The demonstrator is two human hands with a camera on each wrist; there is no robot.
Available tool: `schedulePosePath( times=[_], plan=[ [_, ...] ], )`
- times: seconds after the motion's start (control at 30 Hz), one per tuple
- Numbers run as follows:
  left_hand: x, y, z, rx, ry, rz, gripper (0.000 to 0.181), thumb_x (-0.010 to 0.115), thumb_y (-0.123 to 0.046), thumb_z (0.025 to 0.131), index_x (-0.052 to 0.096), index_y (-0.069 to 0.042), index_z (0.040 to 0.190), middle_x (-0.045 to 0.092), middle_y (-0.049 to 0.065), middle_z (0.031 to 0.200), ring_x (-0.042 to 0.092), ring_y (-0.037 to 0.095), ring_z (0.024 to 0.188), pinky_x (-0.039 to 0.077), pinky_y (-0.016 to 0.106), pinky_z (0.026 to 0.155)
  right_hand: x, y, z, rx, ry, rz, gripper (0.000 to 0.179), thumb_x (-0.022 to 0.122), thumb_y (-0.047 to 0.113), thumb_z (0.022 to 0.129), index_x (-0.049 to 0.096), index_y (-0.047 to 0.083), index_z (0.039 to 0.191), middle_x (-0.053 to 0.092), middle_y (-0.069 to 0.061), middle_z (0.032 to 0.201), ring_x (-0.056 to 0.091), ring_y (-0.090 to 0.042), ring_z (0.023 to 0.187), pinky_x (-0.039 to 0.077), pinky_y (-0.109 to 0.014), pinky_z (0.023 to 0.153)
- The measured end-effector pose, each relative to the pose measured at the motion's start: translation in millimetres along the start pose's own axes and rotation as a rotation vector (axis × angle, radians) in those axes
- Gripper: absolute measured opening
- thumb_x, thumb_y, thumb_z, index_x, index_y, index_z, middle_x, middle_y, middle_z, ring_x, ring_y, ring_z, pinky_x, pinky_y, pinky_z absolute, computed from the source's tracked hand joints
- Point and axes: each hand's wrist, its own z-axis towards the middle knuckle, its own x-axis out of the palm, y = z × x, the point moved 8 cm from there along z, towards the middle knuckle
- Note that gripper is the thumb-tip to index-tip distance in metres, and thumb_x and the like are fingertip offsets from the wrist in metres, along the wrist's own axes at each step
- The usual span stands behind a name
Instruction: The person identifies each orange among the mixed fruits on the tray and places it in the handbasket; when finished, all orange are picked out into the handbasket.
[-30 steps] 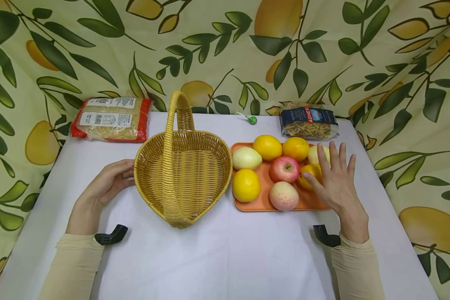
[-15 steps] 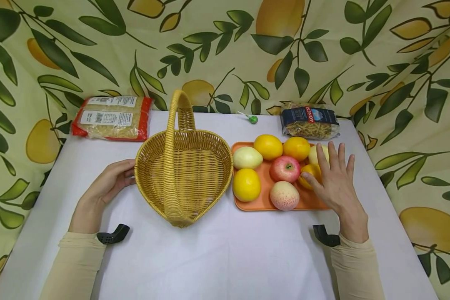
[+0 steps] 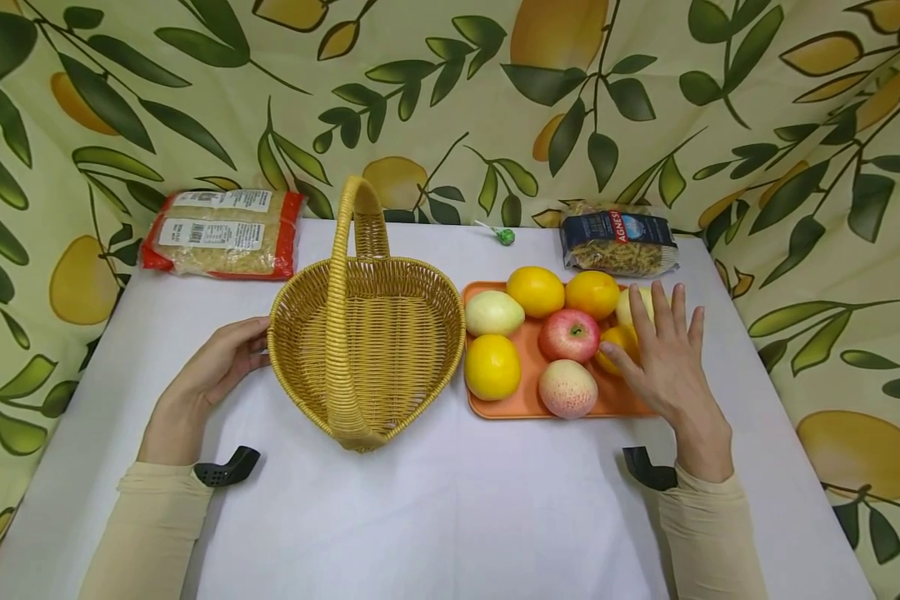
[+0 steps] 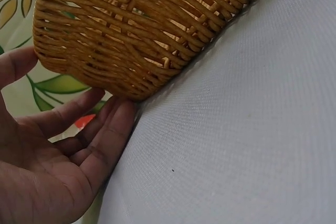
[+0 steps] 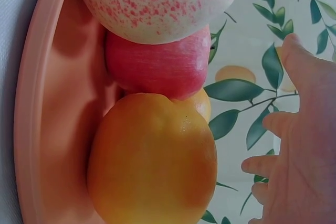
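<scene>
A heart-shaped wicker basket (image 3: 390,350) with a tall arched handle stands on the table, its inside bare. My left hand (image 3: 221,358) is at its left side; in the left wrist view the thumb and fingertips (image 4: 125,113) touch the woven wall with relaxed fingers. Right of the basket lies an orange tray (image 3: 525,400) bearing a red apple (image 3: 568,335), a speckled peach (image 3: 567,389), and several yellow and pale fruits. Over the tray's right end my right hand (image 3: 671,362) is spread, above an orange-yellow fruit (image 5: 152,163) and partly hiding a pale fruit (image 3: 630,308).
A red-edged bag of grain-like food (image 3: 221,235) lies at the back left. Toward the back right is an AGNESI pasta bag (image 3: 618,242), with a green lollipop (image 3: 504,237) left of it. Leaf-patterned cloth hangs behind the white table (image 3: 450,517) and at its sides.
My right hand has shifted very slightly to the left over the tray. The left hand, basket and fruits stay as they were.
</scene>
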Motion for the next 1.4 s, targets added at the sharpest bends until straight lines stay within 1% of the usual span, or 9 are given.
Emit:
schedulePosePath(
  times=[0.27, 0.47, 0.7, 0.97, 1.03, 1.13, 1.2, 1.3, 1.4],
  plan=[
    [0.8, -1.4, -1.1, -0.017, -0.019, 0.023, 0.025, 0.045, -0.030, 0.105, 0.067, -0.017, 0.106, 0.067, -0.009, 0.097, 0.062, 0.004, 0.089, 0.053, 0.022, 0.079, -1, 3, -0.4, -0.031, -0.019, 0.008, 0.083, 0.038, 0.063, 0.096, 0.009, 0.016, 0.158, 0.004, -0.025, 0.163, -0.014, -0.042, 0.151, -0.015, -0.063, 0.116],
    [2.4, -2.1, -1.9, -0.020, -0.007, -0.029, 0.024, 0.046, -0.027, 0.105, 0.068, -0.017, 0.104, 0.067, -0.008, 0.096, 0.063, 0.004, 0.088, 0.054, 0.023, 0.077, -2, 6, -1.4, -0.046, -0.033, 0.020, 0.081, 0.040, 0.061, 0.097, 0.012, 0.014, 0.157, 0.005, -0.025, 0.163, -0.013, -0.041, 0.151, -0.014, -0.062, 0.117],
    [2.4, -1.3, -1.3, -0.045, -0.040, -0.034, 0.023, 0.049, -0.029, 0.103, 0.068, -0.017, 0.102, 0.068, -0.007, 0.094, 0.064, 0.005, 0.087, 0.055, 0.024, 0.076, -4, 8, -2.1, -0.051, -0.022, 0.004, 0.081, 0.040, 0.060, 0.097, 0.012, 0.015, 0.158, 0.007, -0.026, 0.162, -0.012, -0.041, 0.151, -0.012, -0.063, 0.117],
    [2.2, -3.6, -3.1, -0.054, -0.054, -0.024, 0.022, 0.050, -0.030, 0.103, 0.069, -0.018, 0.101, 0.067, -0.008, 0.094, 0.064, 0.005, 0.087, 0.055, 0.023, 0.076, -11, 8, -8.0, -0.103, -0.032, -0.017, 0.078, 0.044, 0.055, 0.098, 0.017, 0.012, 0.157, 0.016, -0.028, 0.160, -0.004, -0.042, 0.152, -0.006, -0.060, 0.120],
    [2.3, -4.4, -4.2, -0.055, -0.053, -0.027, 0.022, 0.050, -0.031, 0.103, 0.068, -0.018, 0.102, 0.067, -0.007, 0.095, 0.063, 0.005, 0.087, 0.055, 0.023, 0.076, -14, 8, -10.2, -0.123, -0.051, -0.018, 0.077, 0.048, 0.051, 0.098, 0.019, 0.011, 0.156, 0.020, -0.027, 0.159, 0.001, -0.041, 0.152, -0.003, -0.056, 0.122],
    [2.5, -5.4, -4.6, -0.046, -0.047, -0.029, 0.022, 0.050, -0.030, 0.103, 0.068, -0.017, 0.102, 0.067, -0.007, 0.095, 0.063, 0.005, 0.088, 0.055, 0.023, 0.076, -21, 10, -13.0, -0.177, -0.111, -0.014, 0.076, 0.059, 0.042, 0.095, 0.025, 0.008, 0.154, 0.029, -0.026, 0.156, 0.014, -0.041, 0.150, 0.005, -0.050, 0.124],
    [3.0, -5.9, -4.6, -0.036, -0.040, -0.034, 0.022, 0.049, -0.028, 0.103, 0.068, -0.017, 0.102, 0.068, -0.007, 0.094, 0.063, 0.005, 0.087, 0.055, 0.023, 0.075, -26, 13, -14.3, -0.230, -0.165, -0.011, 0.076, 0.067, 0.033, 0.090, 0.032, 0.006, 0.152, 0.037, -0.025, 0.151, 0.028, -0.042, 0.145, 0.016, -0.051, 0.123],
    [4.2, -6.8, -4.4, -0.020, -0.030, -0.042, 0.023, 0.048, -0.026, 0.104, 0.069, -0.016, 0.101, 0.068, -0.007, 0.093, 0.064, 0.005, 0.086, 0.055, 0.023, 0.074, -33, 21, -16.3, -0.307, -0.239, 0.002, 0.075, 0.076, 0.018, 0.080, 0.043, 0.004, 0.146, 0.050, -0.025, 0.141, 0.045, -0.044, 0.131, 0.034, -0.057, 0.110],
    [5.0, -6.9, -3.9, -0.016, -0.027, -0.041, 0.023, 0.048, -0.027, 0.104, 0.069, -0.016, 0.101, 0.068, -0.007, 0.093, 0.064, 0.005, 0.086, 0.055, 0.024, 0.074, -36, 28, -18.2, -0.346, -0.270, 0.024, 0.074, 0.080, 0.011, 0.073, 0.050, 0.004, 0.141, 0.057, -0.024, 0.132, 0.052, -0.043, 0.119, 0.041, -0.060, 0.098]
  ],
)
